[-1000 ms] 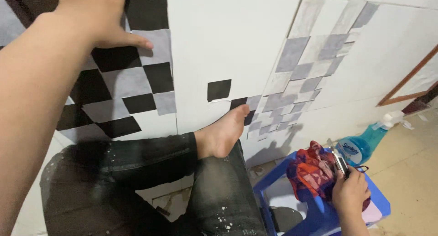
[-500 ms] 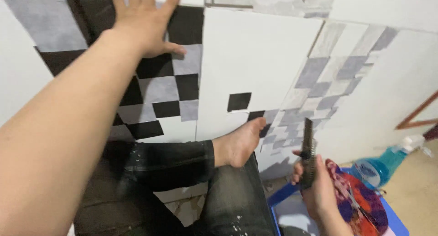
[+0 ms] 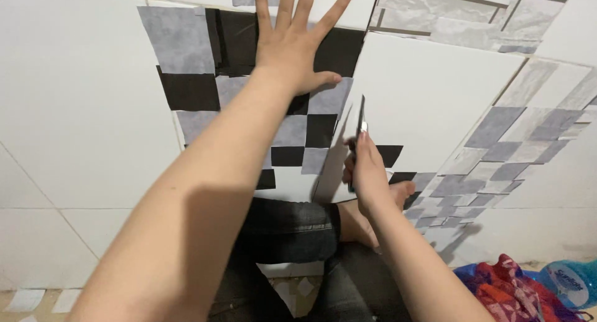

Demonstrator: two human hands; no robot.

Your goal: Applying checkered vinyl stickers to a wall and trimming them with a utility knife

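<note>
Left hand (image 3: 292, 42) flat, fingers spread, pressing black sheet (image 3: 233, 39) on wall at 12 o'clock. Right hand (image 3: 367, 169) grip closed around knife (image 3: 361, 120), blade upright at white panel (image 3: 429, 104) edge, 1 o'clock.

Matt patches (image 3: 236, 42), seemingly metal blade (image 3: 361, 116)

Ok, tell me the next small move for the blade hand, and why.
Probably bring the knife tip onto the white sheet's left edge. The right hand holds the blade upright beside that edge, and the left hand is spread flat on the black and grey patches, bracing them.
</note>
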